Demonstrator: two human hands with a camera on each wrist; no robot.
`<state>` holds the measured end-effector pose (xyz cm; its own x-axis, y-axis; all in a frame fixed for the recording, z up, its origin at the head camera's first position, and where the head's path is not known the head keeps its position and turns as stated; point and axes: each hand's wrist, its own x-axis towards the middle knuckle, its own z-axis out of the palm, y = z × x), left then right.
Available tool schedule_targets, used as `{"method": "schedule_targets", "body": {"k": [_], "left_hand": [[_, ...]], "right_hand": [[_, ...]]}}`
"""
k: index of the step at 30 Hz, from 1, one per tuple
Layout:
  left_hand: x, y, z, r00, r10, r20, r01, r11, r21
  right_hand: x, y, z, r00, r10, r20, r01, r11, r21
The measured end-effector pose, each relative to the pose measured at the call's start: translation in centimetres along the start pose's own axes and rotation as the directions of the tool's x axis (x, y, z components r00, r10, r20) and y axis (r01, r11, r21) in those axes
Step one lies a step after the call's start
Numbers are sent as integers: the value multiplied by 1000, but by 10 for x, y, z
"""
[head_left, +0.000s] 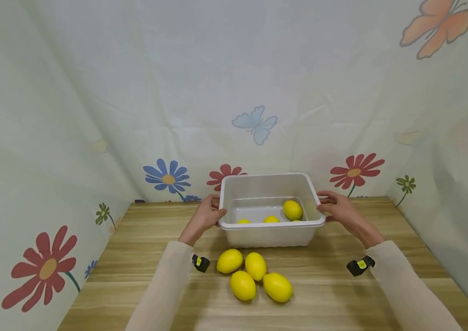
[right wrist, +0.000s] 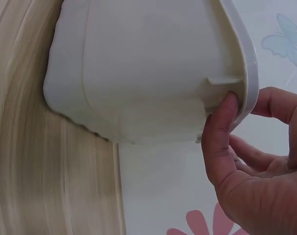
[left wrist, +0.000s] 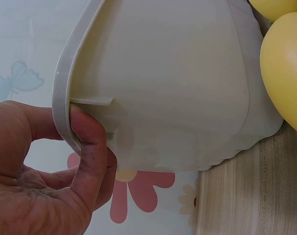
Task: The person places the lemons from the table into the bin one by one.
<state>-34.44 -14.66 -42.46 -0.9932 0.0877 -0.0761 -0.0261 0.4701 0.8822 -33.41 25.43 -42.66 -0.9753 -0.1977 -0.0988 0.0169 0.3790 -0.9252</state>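
Left grip (head_left: 206,214) and right grip (head_left: 340,212) pinched the tub's (head_left: 271,237) rim (head_left: 271,225), wrist views showing fingertips (left wrist: 84,120) beneath; only the head view showed lemons (head_left: 293,210) inside.

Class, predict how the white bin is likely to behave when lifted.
The white bin probably holds its shape: its rim shows no sag between the left hand and right hand. It may be light for its size, looking thin-walled and plastic. The lemons inside would likely roll if it tilts, being rounded.
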Motion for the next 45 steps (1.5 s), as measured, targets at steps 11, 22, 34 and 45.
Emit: {"method": "schedule_targets", "body": {"k": [11,22,34,45], "left_hand": [[0,2,-1,1000,12,11,-12,1000,-3],[-6,0,-4,997,77,-26,-76,995,61],[-30,10,-5,879,425,-216,-383,899,210],[-64,22,3,768,616,-177,-535,769,350]], "right_hand": [[1,3,0,1000,16,-24,-15,1000,14],[3,6,4,998,17,-56,-17,1000,2],[1,7,4,998,32,-58,-30,999,35],[1,8,4,997,44,-63,-42,998,41]]}}
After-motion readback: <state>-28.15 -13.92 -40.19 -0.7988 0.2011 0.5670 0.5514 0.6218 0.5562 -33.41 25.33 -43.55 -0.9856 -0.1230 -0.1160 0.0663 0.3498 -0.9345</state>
